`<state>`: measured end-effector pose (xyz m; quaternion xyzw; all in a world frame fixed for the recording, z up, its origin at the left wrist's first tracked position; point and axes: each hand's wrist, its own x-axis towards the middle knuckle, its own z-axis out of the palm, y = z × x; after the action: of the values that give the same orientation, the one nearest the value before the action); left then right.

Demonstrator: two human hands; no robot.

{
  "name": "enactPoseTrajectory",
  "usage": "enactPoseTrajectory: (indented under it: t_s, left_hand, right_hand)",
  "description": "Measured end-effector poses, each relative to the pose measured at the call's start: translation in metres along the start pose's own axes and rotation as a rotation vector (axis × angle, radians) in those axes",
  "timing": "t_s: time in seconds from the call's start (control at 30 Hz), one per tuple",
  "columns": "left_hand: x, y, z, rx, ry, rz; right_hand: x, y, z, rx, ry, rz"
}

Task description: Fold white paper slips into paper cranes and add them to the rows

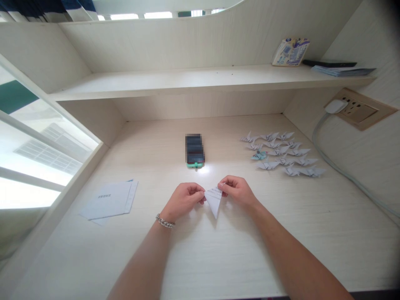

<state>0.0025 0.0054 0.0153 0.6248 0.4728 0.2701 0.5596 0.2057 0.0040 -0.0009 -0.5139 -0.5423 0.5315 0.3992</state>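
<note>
A small piece of folded white paper (214,202) hangs between my two hands above the desk, its point towards me and lines of print along its upper part. My left hand (187,200), below a silver chain bracelet, pinches its left corner. At the upper right corner, the thumb and fingers of my right hand (239,189) are closed on the same paper. Several folded paper cranes (278,152) stand in rows on the desk to the right, mostly white, one of them light blue. Loose paper sheets (109,200) lie stacked at the left.
A phone (195,148) in a green case lies beyond my hands. On the shelf (175,81) are a packet (291,52) and a stack of papers (340,71) beside a dark flat object. A cable (331,162) runs from the wall socket (362,109) down the right side.
</note>
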Motion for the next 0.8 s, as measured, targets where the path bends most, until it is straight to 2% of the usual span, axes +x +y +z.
enactPoseTrajectory:
  t_s: [0.17, 0.3, 0.4, 0.53, 0.67, 0.8]
  left_hand:
    - [0.000, 0.000, -0.003, -0.065, 0.053, 0.052]
    - [-0.001, 0.007, 0.002, -0.106, 0.085, 0.184]
    - [-0.001, 0.010, 0.005, -0.104, 0.097, 0.216]
    - [0.001, 0.006, 0.003, -0.110, 0.147, 0.151]
    - [0.002, 0.001, 0.000, -0.117, 0.129, 0.067]
    - [0.002, 0.000, 0.001, -0.092, 0.106, -0.001]
  right_hand:
    - [0.002, 0.000, -0.001, 0.188, 0.044, 0.059]
    - [0.001, -0.001, 0.001, 0.334, -0.001, 0.163]
    - [0.000, 0.000, 0.003, 0.343, -0.051, 0.211]
    - [0.000, 0.003, 0.006, 0.217, -0.079, 0.185]
    - [0.003, 0.006, 0.007, 0.236, 0.037, 0.111]
    - [0.002, 0.003, 0.010, 0.207, 0.048, -0.001]
